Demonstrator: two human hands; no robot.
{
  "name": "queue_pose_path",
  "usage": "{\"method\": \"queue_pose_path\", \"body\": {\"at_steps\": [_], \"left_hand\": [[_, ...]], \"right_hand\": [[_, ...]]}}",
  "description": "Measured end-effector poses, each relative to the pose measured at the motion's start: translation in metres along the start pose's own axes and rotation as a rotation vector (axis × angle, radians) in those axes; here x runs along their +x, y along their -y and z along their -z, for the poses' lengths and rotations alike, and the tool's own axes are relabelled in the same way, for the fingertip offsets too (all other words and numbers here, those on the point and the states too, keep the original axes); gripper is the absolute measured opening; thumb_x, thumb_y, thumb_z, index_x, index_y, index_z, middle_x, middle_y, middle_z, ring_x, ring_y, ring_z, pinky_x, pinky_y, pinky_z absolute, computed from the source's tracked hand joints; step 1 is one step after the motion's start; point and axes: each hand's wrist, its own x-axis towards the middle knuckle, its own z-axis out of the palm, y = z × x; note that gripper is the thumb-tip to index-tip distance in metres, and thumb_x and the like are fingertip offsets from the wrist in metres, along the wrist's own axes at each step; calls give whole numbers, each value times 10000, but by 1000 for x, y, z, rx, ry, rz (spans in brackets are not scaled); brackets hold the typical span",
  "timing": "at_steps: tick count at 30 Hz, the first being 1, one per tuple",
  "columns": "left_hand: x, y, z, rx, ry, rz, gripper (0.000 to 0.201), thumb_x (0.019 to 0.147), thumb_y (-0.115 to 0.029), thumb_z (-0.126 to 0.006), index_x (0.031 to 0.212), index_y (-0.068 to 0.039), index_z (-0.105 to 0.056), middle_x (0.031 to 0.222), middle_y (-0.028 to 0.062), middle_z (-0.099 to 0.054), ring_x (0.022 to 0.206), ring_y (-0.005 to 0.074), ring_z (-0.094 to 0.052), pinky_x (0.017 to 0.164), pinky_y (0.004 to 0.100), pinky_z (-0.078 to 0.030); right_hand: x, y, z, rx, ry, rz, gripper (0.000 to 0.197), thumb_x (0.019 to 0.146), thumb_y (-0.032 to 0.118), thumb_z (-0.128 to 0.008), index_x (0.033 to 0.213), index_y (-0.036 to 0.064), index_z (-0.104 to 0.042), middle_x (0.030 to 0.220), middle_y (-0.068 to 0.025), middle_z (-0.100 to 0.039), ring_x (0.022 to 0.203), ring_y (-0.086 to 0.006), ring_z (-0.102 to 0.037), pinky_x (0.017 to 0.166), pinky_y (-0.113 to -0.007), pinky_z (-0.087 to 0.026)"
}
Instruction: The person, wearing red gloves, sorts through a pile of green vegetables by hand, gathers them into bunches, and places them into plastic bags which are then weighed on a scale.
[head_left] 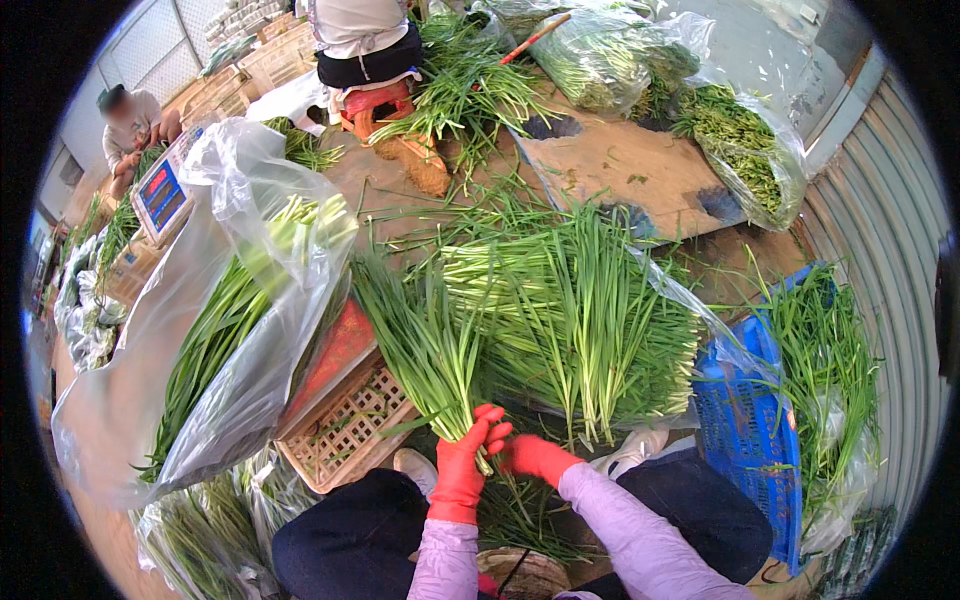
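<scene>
Red rubber gloves cover both hands. My left hand (460,472) is closed round the pale stem ends of a bunch of garlic chives (428,345), whose green leaves fan up and to the left. Close to those stem ends is my right hand (540,458); its fingers point toward the bunch, too blurred and hidden to read. Directly ahead spreads a large heap of garlic chives (510,290), with some bundles laid across it. Loose green leaves (520,515) lie below my hands, between my legs.
On the left, a clear plastic bag (240,360) of chives leans over a beige crate (345,425), near a scale (162,195). A blue basket (745,440) stands at right. Farther off are a brown board (630,170), bagged greens (745,150), a seated person (368,45) and another person (135,125).
</scene>
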Motion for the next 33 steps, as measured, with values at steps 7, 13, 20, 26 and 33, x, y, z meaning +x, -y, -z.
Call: {"method": "queue_pose_path", "body": {"at_steps": [7, 13, 20, 26, 33], "left_hand": [[7, 15, 2, 74, 17, 19, 322, 830, -94, -612, 1135, -7, -562, 788, 22, -604, 506, 95, -480, 456, 223, -380], [7, 27, -12, -34, -15, 136, 248, 779, -162, -690, 966, -23, -606, 579, -14, -459, 407, 96, -383, 383, 244, -284], [3, 30, -1, 132, 73, 216, 309, 811, -116, -633, 1092, -8, -568, 922, 98, -667, 503, 107, -522, 421, 214, -390], [-23, 6, -18, 205, 91, 105, 182, 750, -68, -660, 903, 31, -643, 780, 100, -677, 430, 105, -487, 393, 216, -359], [-32, -17, -10, -22, 165, 20, 232, 790, -91, -628, 985, 35, -617, 846, 117, -674, 408, 94, -435, 375, 213, -335]], "right_hand": [[-43, 2, 25, -71, -876, -652, 381, 858, 425, -505, 935, 61, -585, 770, -163, -660, 646, -342, -642, 586, -464, -497], [-44, -37, 61, 511, -533, -711, 359, 865, 375, -551, 877, 21, -606, 633, -128, -636, 496, -236, -608, 479, -355, -467], [-115, 68, 49, 920, -357, -203, 276, 844, 276, -621, 822, 1, -625, 586, -78, -605, 449, -148, -564, 403, -254, -430], [-125, 70, 16, 981, -480, -289, 200, 830, 238, -611, 849, 47, -668, 624, -93, -633, 480, -188, -603, 450, -305, -481], [-127, 2, -43, -239, -108, -504, 276, 841, 240, -560, 1044, 71, -641, 1036, -114, -651, 976, -267, -623, 755, -381, -496]]}}
